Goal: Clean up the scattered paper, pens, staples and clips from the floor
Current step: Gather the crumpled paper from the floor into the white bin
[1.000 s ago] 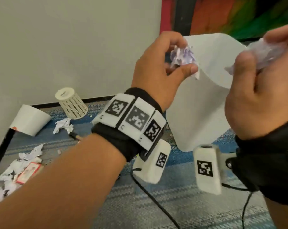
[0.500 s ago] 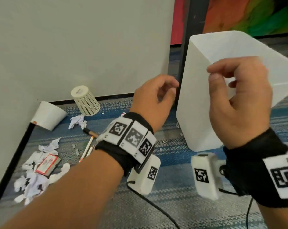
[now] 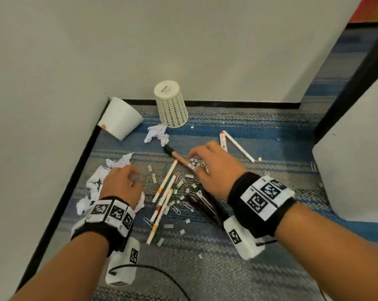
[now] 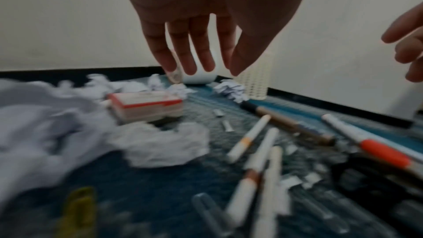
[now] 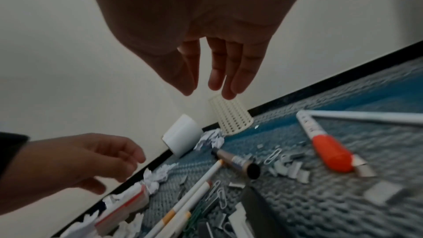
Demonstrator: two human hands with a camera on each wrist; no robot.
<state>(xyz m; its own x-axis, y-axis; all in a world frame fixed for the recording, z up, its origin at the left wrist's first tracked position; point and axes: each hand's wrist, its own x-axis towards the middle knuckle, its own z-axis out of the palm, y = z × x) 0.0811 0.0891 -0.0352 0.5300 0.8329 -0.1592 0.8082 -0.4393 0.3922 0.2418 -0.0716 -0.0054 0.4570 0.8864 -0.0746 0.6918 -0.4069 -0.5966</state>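
Blue-grey carpet (image 3: 259, 268) runs into a corner where two pale walls meet along a black skirting (image 3: 227, 103), and bare floor lies toward the person. Both the left hand (image 3: 120, 185) and right hand (image 3: 212, 170) hover with fingers loosely spread, holding nothing — the left over crumpled paper (image 3: 118, 162), the right over pens (image 3: 165, 183), paper clips (image 3: 188, 206) and staples (image 3: 154, 178). Only the wrist views show the red-and-white box (image 4: 146, 107) among the paper — in the head view the left hand covers it.

Blue-grey striped carpet (image 3: 259, 131): crumpled paper (image 3: 156, 135), pens (image 3: 164, 181), paper clips (image 3: 188, 206), staples (image 3: 154, 178), overturned mesh cup (image 3: 170, 107).
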